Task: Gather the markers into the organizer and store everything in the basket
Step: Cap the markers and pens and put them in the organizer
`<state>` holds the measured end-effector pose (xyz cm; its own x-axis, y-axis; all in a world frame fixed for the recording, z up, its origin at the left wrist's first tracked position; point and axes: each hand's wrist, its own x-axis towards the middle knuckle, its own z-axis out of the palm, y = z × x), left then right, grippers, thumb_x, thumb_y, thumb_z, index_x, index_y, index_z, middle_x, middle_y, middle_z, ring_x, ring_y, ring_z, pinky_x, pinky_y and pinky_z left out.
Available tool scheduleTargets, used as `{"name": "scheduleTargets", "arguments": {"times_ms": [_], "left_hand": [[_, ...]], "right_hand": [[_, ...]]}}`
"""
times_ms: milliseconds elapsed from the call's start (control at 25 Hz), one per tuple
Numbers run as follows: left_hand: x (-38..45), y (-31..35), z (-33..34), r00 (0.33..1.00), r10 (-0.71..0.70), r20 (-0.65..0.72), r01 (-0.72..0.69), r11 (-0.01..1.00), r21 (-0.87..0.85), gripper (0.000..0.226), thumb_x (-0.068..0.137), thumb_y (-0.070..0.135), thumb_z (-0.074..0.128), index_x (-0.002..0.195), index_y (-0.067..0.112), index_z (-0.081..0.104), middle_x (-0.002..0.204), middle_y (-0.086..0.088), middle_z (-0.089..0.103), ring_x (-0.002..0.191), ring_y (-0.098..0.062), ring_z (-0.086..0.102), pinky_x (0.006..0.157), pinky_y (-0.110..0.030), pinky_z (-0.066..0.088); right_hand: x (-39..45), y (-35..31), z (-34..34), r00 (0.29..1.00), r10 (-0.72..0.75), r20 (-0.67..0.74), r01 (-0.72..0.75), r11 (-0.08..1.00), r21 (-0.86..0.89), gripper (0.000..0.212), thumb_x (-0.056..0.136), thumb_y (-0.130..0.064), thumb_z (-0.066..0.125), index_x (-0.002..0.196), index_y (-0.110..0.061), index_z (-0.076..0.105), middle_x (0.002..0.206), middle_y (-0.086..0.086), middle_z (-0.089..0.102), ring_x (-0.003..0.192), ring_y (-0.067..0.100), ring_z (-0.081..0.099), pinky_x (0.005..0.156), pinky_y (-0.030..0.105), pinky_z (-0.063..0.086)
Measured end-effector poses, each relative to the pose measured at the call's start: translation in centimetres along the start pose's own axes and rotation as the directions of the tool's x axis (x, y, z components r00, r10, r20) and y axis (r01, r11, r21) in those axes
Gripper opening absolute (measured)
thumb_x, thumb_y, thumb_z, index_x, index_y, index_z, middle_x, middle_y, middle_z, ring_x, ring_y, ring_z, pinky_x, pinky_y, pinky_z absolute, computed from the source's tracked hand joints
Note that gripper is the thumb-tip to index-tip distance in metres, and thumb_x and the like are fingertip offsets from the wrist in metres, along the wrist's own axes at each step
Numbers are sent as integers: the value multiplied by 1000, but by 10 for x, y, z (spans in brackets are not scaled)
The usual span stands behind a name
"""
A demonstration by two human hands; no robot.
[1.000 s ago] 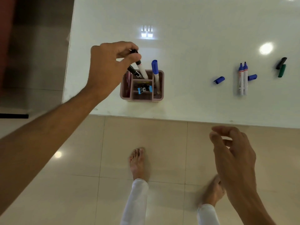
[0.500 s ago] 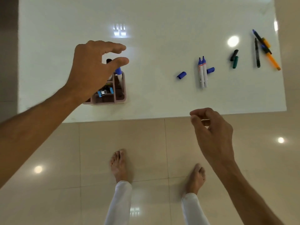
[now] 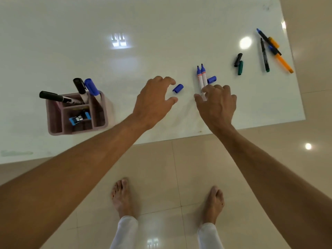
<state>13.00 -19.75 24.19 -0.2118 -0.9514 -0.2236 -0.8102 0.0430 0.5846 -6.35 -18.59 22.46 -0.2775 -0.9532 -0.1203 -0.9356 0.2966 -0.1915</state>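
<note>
Two uncapped blue-tipped white markers [image 3: 201,81] next: right hand [image 3: 217,105] touching them, ungripped; left hand [image 3: 154,101] spread, empty, near loose blue cap [image 3: 178,88]. Cap first.

Pink organizer [image 3: 53,121], blue caps [image 3: 178,88], orange marker [image 3: 282,58], white table [image 3: 161,24].

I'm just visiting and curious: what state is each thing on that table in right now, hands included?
Organizer: upright, holding three capped markers.
Two blue markers: uncapped, lying side by side.
Blue cap: loose, near left hand.
Second blue cap: loose, beside markers.
Left hand: open, reaching.
Right hand: fingers over the markers; grip unclear.
</note>
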Motion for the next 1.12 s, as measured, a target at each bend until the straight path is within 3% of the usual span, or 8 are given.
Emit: {"name": "scheduleTargets", "arguments": {"times_ms": [120, 240, 520, 600, 680, 760, 920, 1120], "left_hand": [[23, 9, 28, 1000, -7, 6, 6, 992, 128, 59, 101, 39, 71, 153, 25, 48, 142, -5, 61, 129, -24, 57, 96, -38, 54], [34, 8, 40, 1000, 8, -13, -5, 981, 193, 44, 105, 32, 66, 146, 19, 56, 136, -9, 60, 125, -26, 56, 94, -37, 54], [16, -15, 26, 995, -44, -88, 34, 993, -111, 24, 108, 22, 59, 125, 12, 72, 99, -4, 72, 86, -20, 70, 82, -28, 57], [6, -22, 22, 961, -267, -68, 215, 882, -420, 19, 107, 19, 62, 117, 12, 77, 93, 0, 75, 76, -15, 78, 75, -16, 59], [-4, -27, 15, 857, -506, 95, 409, 555, -724, 16, 106, 19, 66, 114, 12, 77, 105, -5, 77, 78, -13, 82, 82, -15, 62], [-16, -28, 14, 807, -556, 198, 433, 330, -839, 16, 105, 17, 68, 115, 7, 76, 107, -10, 77, 86, -18, 84, 89, -26, 65], [-49, -21, 24, 834, -506, 219, 421, 326, -847, 14, 104, 15, 70, 114, 7, 75, 98, -13, 81, 90, -23, 84, 86, -35, 67], [-67, -17, 38, 836, -503, 220, 417, 321, -850, 14, 102, 17, 72, 113, 8, 75, 94, -11, 84, 87, -21, 84, 83, -32, 68]], "right_hand": [[-3, -1, 18, 999, 45, -2, -45, 999, 31, 36, 101, -41, 66, 126, -15, 67, 113, 4, 70, 97, 22, 60, 86, 44, 51], [-5, 1, 20, 995, 96, 27, -97, 992, 81, 29, 102, -35, 67, 122, -15, 63, 111, 4, 67, 88, 20, 59, 88, 45, 53], [-25, 18, 14, 983, 63, 173, -105, 963, 248, 25, 95, -27, 71, 116, -13, 66, 96, 3, 70, 77, 21, 66, 67, 32, 56], [-38, 24, 9, 976, 15, 217, -75, 960, 269, 16, 93, -24, 71, 103, -11, 71, 92, 3, 71, 76, 20, 66, 65, 29, 55], [-58, 29, 4, 961, -15, 275, -78, 942, 326, 11, 92, -23, 71, 97, -13, 73, 83, -4, 72, 70, 15, 69, 62, 28, 58], [-83, 35, -1, 944, -46, 327, -85, 923, 376, 7, 93, -22, 72, 96, -16, 74, 73, -14, 70, 62, 12, 71, 59, 24, 59], [-127, 43, -7, 945, -104, 310, -43, 900, 434, 3, 94, -19, 77, 96, -17, 78, 74, -16, 74, 74, 4, 73, 67, 21, 59], [-158, 37, -9, 958, -140, 251, 17, 899, 437, 8, 95, -16, 77, 102, -12, 81, 85, -4, 79, 74, 13, 73, 74, 39, 63]]}}
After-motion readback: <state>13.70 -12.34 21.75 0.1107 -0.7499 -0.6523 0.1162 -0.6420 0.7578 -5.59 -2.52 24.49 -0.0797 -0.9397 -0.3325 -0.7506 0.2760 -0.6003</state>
